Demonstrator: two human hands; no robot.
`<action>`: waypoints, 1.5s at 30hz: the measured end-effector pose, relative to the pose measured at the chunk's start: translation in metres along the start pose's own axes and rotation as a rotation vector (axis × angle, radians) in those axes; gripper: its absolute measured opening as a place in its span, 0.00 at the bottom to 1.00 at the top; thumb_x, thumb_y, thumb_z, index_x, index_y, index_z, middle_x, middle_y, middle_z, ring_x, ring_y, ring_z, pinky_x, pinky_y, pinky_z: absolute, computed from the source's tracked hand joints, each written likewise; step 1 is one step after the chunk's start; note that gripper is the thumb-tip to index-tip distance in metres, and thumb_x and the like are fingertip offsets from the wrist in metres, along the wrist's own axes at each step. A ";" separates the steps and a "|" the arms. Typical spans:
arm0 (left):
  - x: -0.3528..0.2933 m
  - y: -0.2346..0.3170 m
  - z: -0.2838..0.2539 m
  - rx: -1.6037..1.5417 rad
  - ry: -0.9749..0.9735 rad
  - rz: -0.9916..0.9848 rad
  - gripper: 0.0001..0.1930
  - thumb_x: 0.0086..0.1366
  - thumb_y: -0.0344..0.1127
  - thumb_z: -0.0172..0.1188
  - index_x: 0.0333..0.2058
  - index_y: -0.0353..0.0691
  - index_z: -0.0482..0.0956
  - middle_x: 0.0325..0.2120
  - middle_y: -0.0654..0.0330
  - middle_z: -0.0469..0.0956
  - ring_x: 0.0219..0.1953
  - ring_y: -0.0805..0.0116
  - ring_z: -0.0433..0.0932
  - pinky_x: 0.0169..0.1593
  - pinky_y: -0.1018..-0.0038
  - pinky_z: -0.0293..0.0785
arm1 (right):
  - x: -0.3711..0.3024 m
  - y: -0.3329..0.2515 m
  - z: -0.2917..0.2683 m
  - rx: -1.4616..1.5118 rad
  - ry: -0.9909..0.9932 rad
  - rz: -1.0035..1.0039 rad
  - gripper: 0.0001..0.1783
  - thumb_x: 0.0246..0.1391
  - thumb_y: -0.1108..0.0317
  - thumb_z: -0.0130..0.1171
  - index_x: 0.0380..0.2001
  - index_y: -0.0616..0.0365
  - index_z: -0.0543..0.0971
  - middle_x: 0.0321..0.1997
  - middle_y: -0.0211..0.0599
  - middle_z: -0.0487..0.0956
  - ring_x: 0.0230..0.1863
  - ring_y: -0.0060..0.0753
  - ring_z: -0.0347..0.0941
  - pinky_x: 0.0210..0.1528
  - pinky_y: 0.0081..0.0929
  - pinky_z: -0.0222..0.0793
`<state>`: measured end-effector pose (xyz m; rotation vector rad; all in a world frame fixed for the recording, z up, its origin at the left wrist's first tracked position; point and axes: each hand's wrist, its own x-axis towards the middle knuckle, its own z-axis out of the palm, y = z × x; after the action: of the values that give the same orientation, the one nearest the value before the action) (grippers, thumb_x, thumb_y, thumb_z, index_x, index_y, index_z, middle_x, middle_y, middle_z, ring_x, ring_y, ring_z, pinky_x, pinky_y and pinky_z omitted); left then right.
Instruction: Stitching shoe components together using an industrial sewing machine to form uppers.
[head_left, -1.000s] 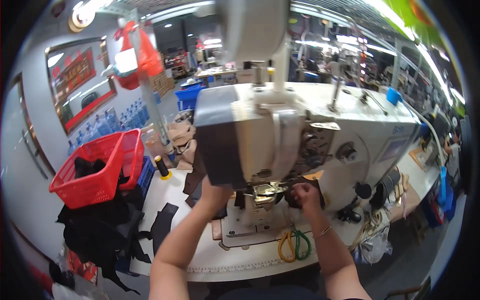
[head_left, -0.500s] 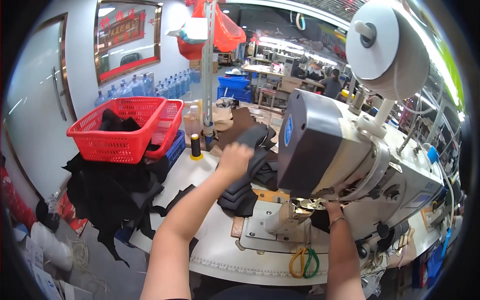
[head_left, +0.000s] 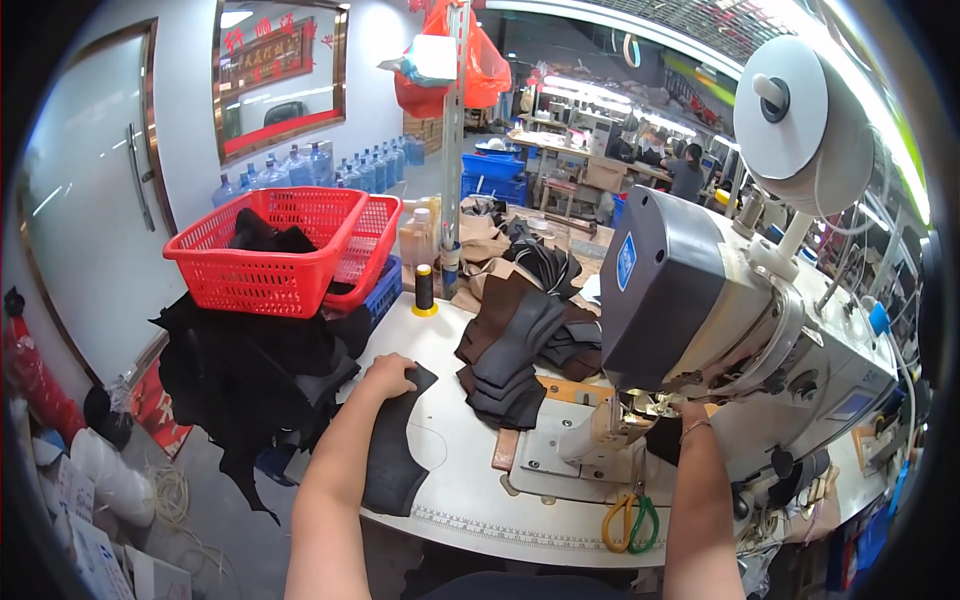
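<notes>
A black, curved leather-like piece (head_left: 392, 465) lies on the white table, left of the sewing machine (head_left: 690, 290). My left hand (head_left: 390, 377) grips its far end, thumb and fingers closed on the edge. Over by the machine's needle area, my right hand (head_left: 691, 412) is partly hidden behind the machine parts, beside a dark piece (head_left: 663, 438); its fingers do not show well enough to tell their grip. A fanned stack of similar black pieces (head_left: 510, 385) sits between my hands, left of the machine bed.
Scissors (head_left: 630, 523) with yellow and green handles lie at the table's front. Red baskets (head_left: 265, 275) stand at left above draped black scraps (head_left: 255, 390). A dark thread spool (head_left: 424, 288) stands near a metal post (head_left: 454, 150). A large white thread cone (head_left: 800, 120) sits atop the machine.
My left hand has moved left and nearer, from over the stack, where it held a blurred dark piece, to the table. The view has shifted; my right hand stays by the needle area.
</notes>
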<state>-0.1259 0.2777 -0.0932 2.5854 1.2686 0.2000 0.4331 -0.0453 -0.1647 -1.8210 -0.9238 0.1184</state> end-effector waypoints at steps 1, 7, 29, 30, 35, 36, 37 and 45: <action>-0.001 -0.003 0.006 -0.056 0.054 0.049 0.24 0.44 0.38 0.67 0.44 0.46 0.78 0.40 0.53 0.77 0.45 0.56 0.74 0.50 0.67 0.69 | 0.006 -0.012 0.000 -0.019 0.008 0.017 0.34 0.33 0.51 0.68 0.46 0.56 0.74 0.50 0.37 0.75 0.53 0.41 0.68 0.57 0.32 0.60; 0.003 0.014 -0.007 -0.082 -0.078 0.011 0.18 0.46 0.35 0.67 0.40 0.48 0.80 0.36 0.55 0.77 0.42 0.59 0.75 0.48 0.67 0.70 | 0.014 -0.050 0.009 -0.136 0.019 0.113 0.36 0.31 0.51 0.70 0.45 0.57 0.75 0.49 0.36 0.76 0.52 0.39 0.69 0.56 0.31 0.60; -0.081 0.103 -0.089 -0.448 0.466 0.589 0.04 0.52 0.25 0.58 0.29 0.37 0.77 0.26 0.56 0.76 0.31 0.59 0.76 0.38 0.73 0.69 | -0.031 -0.150 -0.034 -0.250 -0.584 0.446 0.22 0.31 0.52 0.72 0.13 0.58 0.74 0.13 0.30 0.69 0.13 0.25 0.62 0.16 0.25 0.58; -0.093 0.116 -0.100 -0.483 0.494 0.667 0.07 0.51 0.20 0.58 0.30 0.36 0.77 0.25 0.55 0.76 0.30 0.61 0.76 0.35 0.74 0.70 | -0.041 -0.165 -0.030 -0.265 -0.588 0.431 0.22 0.31 0.51 0.71 0.11 0.56 0.73 0.12 0.29 0.68 0.12 0.25 0.61 0.15 0.25 0.57; -0.121 0.190 -0.105 -0.669 0.471 0.890 0.11 0.48 0.16 0.59 0.31 0.37 0.78 0.24 0.57 0.75 0.28 0.65 0.75 0.31 0.77 0.70 | -0.057 -0.121 -0.036 -0.242 -0.223 0.147 0.24 0.30 0.52 0.72 0.22 0.61 0.75 0.21 0.32 0.74 0.21 0.26 0.67 0.24 0.25 0.63; -0.124 0.191 -0.101 -0.640 0.518 0.948 0.11 0.48 0.16 0.59 0.31 0.37 0.78 0.24 0.58 0.75 0.27 0.66 0.75 0.30 0.78 0.70 | -0.062 -0.147 -0.033 -0.193 -0.262 0.280 0.27 0.33 0.54 0.70 0.32 0.64 0.76 0.28 0.34 0.76 0.29 0.28 0.70 0.33 0.27 0.66; -0.131 0.194 -0.098 -0.641 0.499 0.941 0.12 0.47 0.16 0.60 0.31 0.37 0.78 0.24 0.58 0.75 0.26 0.67 0.75 0.30 0.78 0.70 | -0.079 -0.184 -0.036 -0.192 -0.275 0.274 0.27 0.33 0.54 0.70 0.32 0.64 0.76 0.28 0.34 0.76 0.29 0.28 0.70 0.33 0.27 0.66; -0.149 0.257 -0.072 -0.817 0.123 1.148 0.10 0.45 0.24 0.68 0.27 0.38 0.77 0.23 0.60 0.75 0.26 0.67 0.75 0.28 0.76 0.70 | -0.213 -0.222 -0.048 0.247 -0.009 0.033 0.28 0.44 0.69 0.65 0.49 0.65 0.68 0.47 0.37 0.75 0.48 0.27 0.69 0.53 0.25 0.63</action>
<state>-0.0391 0.0209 0.0474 2.1911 -0.3995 0.8544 0.1887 -0.1818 -0.0288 -1.6077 -0.8464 0.2500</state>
